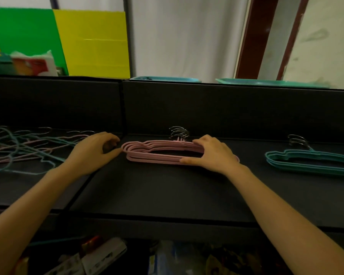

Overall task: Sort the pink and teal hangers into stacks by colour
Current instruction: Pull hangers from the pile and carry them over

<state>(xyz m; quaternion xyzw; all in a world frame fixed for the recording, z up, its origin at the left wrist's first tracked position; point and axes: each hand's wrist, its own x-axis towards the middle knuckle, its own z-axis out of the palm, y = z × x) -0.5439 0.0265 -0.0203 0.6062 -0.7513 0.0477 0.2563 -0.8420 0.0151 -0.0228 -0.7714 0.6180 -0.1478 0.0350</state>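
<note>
Clasping pink stack (157, 155): right grip (213, 153)

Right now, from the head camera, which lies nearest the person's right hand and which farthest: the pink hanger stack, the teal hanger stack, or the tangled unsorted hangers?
1. Centre: stack of pink plastic hangers, held under the right hand.
2. Right side: stack of teal plastic hangers, apart from the hand.
3. Far left: tangled pile of pink and teal hangers.

Hanger pile (18, 148) left, centre stack (157, 157), right stack (306, 166)
</note>
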